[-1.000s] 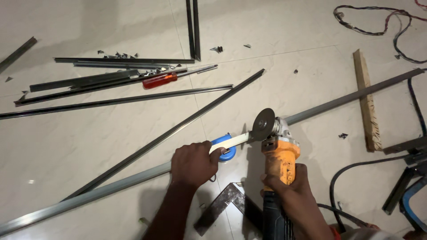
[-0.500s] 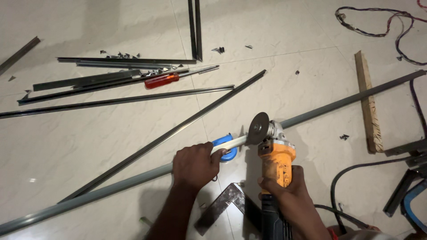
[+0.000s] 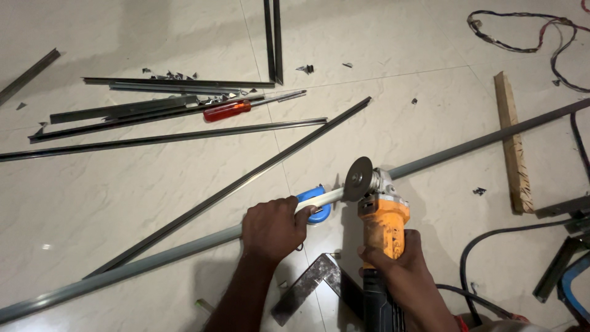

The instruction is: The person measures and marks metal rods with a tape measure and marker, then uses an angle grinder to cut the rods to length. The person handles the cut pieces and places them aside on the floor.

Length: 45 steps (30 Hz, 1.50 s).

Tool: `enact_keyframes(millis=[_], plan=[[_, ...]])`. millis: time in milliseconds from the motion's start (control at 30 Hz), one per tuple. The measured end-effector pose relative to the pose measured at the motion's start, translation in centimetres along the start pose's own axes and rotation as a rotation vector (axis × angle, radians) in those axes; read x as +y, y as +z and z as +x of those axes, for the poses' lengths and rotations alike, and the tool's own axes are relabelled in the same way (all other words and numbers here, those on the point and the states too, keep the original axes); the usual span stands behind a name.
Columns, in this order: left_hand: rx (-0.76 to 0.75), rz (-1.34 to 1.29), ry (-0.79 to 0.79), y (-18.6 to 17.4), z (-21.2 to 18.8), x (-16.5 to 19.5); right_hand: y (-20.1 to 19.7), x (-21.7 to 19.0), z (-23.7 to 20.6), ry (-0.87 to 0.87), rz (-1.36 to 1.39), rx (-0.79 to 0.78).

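Orange angle grinder (image 3: 382, 215), disc apparently touching long grey metal bar (image 3: 184, 251)

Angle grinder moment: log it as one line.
left hand: pins long grey bar to floor | right hand: holds orange angle grinder | disc: at bar | blue tape measure: beside left hand

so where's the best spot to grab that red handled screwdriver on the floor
Take the red-handled screwdriver by its red handle, the thick left end, probably coming from above with fingers across it. It lies flat on the floor, its thin shaft pointing right and metal strips close on the left.
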State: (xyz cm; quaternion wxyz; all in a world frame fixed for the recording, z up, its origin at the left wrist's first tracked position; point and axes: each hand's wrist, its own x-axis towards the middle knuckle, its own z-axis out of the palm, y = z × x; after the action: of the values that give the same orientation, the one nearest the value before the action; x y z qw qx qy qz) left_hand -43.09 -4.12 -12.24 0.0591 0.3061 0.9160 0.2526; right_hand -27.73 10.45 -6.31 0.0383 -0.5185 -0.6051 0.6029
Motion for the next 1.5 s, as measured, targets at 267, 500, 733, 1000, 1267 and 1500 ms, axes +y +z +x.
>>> enact_keyframes(millis=[267, 500, 733, 1000, 1267, 1500], plan=[[-0.022, -0.005, -0.008, -0.1, 0.1, 0.1, 0.0, 0.8, 0.8, -0.017, 0.027, -0.012], [0.015, -0.013, 0.003, -0.1, 0.1, 0.1, 0.0, 1.0, 0.6, -0.035, 0.020, -0.019], [0.019, -0.032, 0.004, -0.1, 0.4, -0.1, 0.2, 0.7, 1.0, -0.031, -0.046, 0.003], [0.042, -0.027, 0.008, 0.1, 0.8, -0.3, 0.2, 1.6, 1.7, -0.082, -0.015, -0.007], [0.057, -0.026, 0.019, 0.3, 0.9, -0.6, 0.1, 2.7, 3.0, -0.120, -0.059, -0.008], [0.030, -0.033, 0.000, 0.3, 1.1, -0.7, 0.1, 3.7, 3.9, -0.152, -0.078, -0.005]])
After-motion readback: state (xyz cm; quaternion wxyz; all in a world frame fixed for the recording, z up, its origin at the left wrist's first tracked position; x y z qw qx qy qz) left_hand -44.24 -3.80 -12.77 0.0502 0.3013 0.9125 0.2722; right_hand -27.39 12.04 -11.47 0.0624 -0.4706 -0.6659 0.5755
